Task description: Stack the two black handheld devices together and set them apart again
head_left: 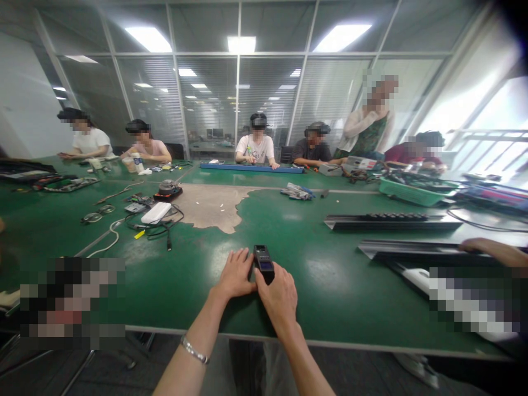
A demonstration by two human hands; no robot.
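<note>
A slim black handheld device (263, 259) with a small screen lies on the green table in front of me, pointing away. My right hand (280, 297) is closed around its near right end, the thumb along its near left side. Just left of the device, my left hand (235, 275) rests on the tabletop with its fingers stretched out, and its thumb reaches toward my right thumb. The left hand holds nothing. Part of the device's lower end is hidden by my right hand.
Cables and a white box (155, 213) lie to the left, beside a bare brown patch (214, 203). Black metal channels (396, 221) and a green basket (416, 190) are at right. A co-worker's hand (490, 248) touches the nearer channel. Several people sit around the table (173, 286).
</note>
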